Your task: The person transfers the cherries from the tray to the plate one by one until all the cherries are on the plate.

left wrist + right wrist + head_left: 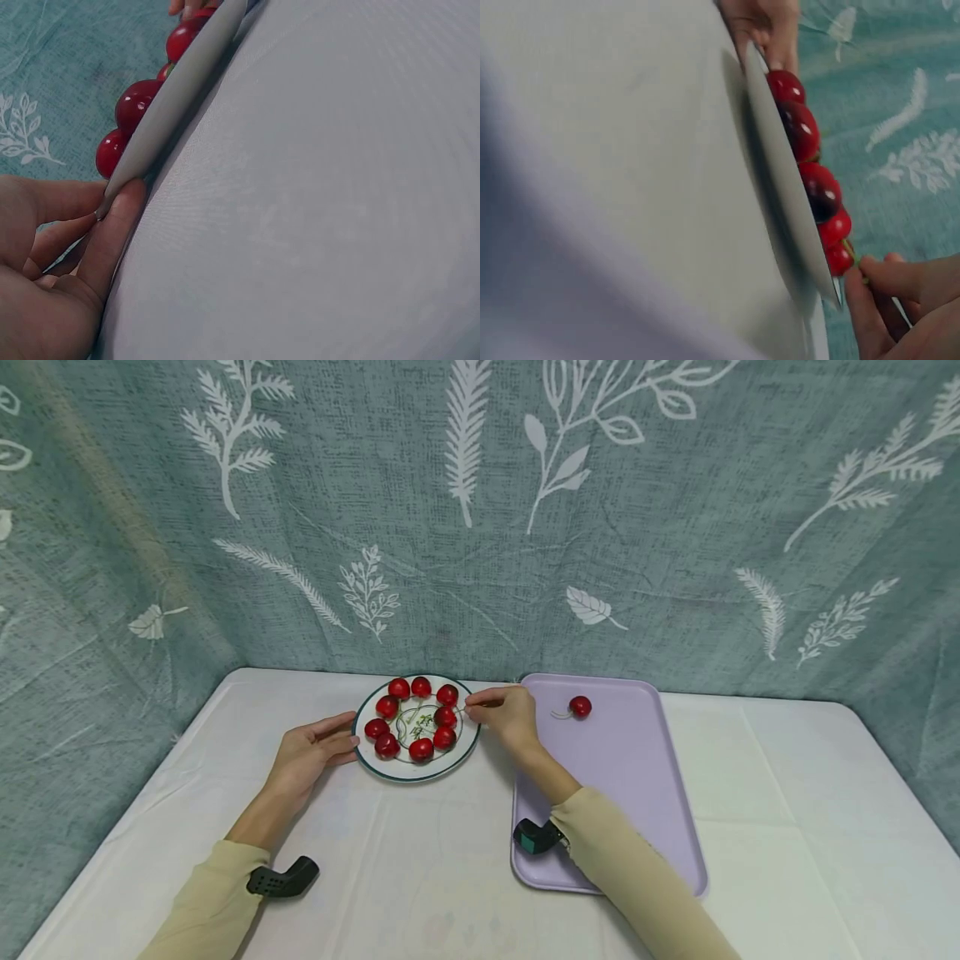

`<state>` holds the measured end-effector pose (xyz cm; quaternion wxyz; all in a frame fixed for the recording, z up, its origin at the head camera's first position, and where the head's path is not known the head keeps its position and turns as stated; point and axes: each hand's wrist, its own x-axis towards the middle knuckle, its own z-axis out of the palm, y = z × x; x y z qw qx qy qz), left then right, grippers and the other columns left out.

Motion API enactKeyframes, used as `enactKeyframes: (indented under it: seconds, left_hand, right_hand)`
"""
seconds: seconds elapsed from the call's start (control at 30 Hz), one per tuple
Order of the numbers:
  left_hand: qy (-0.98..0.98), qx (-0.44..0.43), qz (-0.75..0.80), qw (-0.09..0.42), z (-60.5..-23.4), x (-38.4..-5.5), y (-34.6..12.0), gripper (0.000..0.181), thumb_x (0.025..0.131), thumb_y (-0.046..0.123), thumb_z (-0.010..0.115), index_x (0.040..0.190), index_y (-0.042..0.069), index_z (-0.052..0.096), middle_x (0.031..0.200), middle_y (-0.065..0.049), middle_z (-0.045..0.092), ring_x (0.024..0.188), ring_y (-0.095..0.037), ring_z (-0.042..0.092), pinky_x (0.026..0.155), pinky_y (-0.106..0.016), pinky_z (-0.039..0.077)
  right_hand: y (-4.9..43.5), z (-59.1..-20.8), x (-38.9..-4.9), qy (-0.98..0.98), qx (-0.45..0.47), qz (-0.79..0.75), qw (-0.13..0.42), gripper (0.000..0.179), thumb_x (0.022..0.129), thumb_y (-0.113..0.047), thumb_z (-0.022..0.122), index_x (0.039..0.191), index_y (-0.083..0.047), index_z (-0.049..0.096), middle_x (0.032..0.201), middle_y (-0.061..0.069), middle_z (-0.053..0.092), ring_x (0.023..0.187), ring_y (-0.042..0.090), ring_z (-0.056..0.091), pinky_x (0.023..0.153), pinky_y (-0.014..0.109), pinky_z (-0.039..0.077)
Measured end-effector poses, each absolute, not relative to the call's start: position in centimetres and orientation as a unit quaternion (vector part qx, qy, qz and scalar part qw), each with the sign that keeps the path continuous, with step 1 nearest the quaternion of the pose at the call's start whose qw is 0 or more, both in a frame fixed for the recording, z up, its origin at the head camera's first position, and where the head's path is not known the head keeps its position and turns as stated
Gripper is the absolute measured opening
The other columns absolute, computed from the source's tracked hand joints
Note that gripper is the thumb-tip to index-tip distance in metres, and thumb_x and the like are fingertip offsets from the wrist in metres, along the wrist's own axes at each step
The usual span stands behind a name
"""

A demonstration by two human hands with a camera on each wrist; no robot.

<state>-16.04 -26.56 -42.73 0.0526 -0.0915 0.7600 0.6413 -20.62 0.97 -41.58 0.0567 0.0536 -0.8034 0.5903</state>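
A white plate (457, 758) with a dark green rim bears a ring of several red cherries (421, 750), their stems mostly pointing inward. At its left edge my left hand (300, 758) grips the rim; the left wrist view shows thumb and fingers (116, 232) pinching it. On the plate's right side, my right hand (512, 718) pinches the stem of a cherry (446, 717) between thumb and fingertips. In the right wrist view, that green stem (855, 259) runs up to the fingers, just above the rim. Which cherry it belongs to is partly hidden.
A lilac tray (615, 793) lies right of the plate, with one stemmed cherry (580, 707) near its far end. My right forearm crosses over the tray. A white cloth (405, 877) covers the table, and a green leaf-patterned curtain (420, 593) hangs behind it.
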Motion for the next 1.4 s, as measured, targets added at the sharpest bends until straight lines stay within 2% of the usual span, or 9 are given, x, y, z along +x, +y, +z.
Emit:
enactKeyframes:
  seconds: [0.17, 0.4, 0.63, 0.83, 1.1, 1.4]
  left_hand:
    - [0.761, -0.089, 0.641, 0.052, -42.7, -16.0, -26.6, 0.054, 0.097, 0.006, 0.059, 0.147, -0.001, 0.041, 0.145, -0.024, 0.044, 0.093, 0.003, 0.061, 0.083, -0.02, 0.058]
    - [0.758, -0.087, 0.644, 0.05, -42.9, -15.9, -26.7, 0.053, 0.097, 0.004, 0.058, 0.147, -0.002, 0.041, 0.144, -0.025, 0.044, 0.093, 0.004, 0.061, 0.085, -0.021, 0.057]
    - [0.758, -0.089, 0.644, 0.051, -42.9, -15.9, -26.6, 0.054, 0.096, 0.005, 0.059, 0.147, -0.001, 0.041, 0.145, -0.025, 0.044, 0.093, 0.004, 0.061, 0.084, -0.021, 0.057]
    - [0.759, -0.092, 0.643, 0.053, -42.7, -15.9, -26.5, 0.054, 0.097, 0.006, 0.059, 0.147, -0.001, 0.041, 0.145, -0.024, 0.044, 0.093, 0.003, 0.061, 0.084, -0.02, 0.057]
    - [0.758, -0.091, 0.643, 0.055, -42.6, -15.9, -26.6, 0.054, 0.097, 0.006, 0.059, 0.147, -0.001, 0.04, 0.146, -0.024, 0.043, 0.093, 0.004, 0.061, 0.085, -0.021, 0.057]
    - [0.759, -0.091, 0.642, 0.056, -42.7, -15.9, -26.6, 0.054, 0.097, 0.006, 0.059, 0.147, -0.001, 0.041, 0.146, -0.024, 0.043, 0.093, 0.004, 0.061, 0.084, -0.02, 0.057]
  right_hand:
    - [-0.2, -41.2, -19.9, -0.814, 0.065, 0.576, 0.036, 0.006, 0.078, 0.003, 0.077, 0.084, 0.003, 0.078, 0.08, 0.013, 0.074, 0.065, 0.007, 0.065, 0.059, 0.016, 0.056]
    - [-0.9, -40.9, -19.5, -0.842, 0.062, 0.535, -0.002, 0.005, 0.077, -0.001, 0.08, 0.082, 0.001, 0.078, 0.075, 0.01, 0.074, 0.056, 0.006, 0.063, 0.051, 0.015, 0.052]
    - [-1.0, -40.5, -19.3, -0.857, 0.071, 0.51, -0.024, 0.004, 0.078, -0.003, 0.08, 0.082, -0.002, 0.079, 0.072, 0.007, 0.073, 0.059, 0.014, 0.067, 0.048, 0.016, 0.05]
    - [-0.5, -39.9, -19.5, -0.868, 0.077, 0.489, -0.02, 0.005, 0.077, -0.006, 0.082, 0.08, -0.003, 0.08, 0.072, 0.006, 0.074, 0.059, 0.013, 0.067, 0.048, 0.015, 0.048]
    - [1.2, -39.2, -20.0, -0.841, 0.047, 0.537, -0.036, 0.008, 0.079, -0.005, 0.081, 0.085, -0.001, 0.079, 0.08, 0.011, 0.075, 0.07, 0.018, 0.071, 0.062, 0.025, 0.06]
    - [3.3, -39.3, -20.3, -0.816, 0.026, 0.576, -0.042, 0.012, 0.082, -0.001, 0.076, 0.092, 0.005, 0.077, 0.088, 0.017, 0.074, 0.072, 0.02, 0.073, 0.067, 0.027, 0.062]
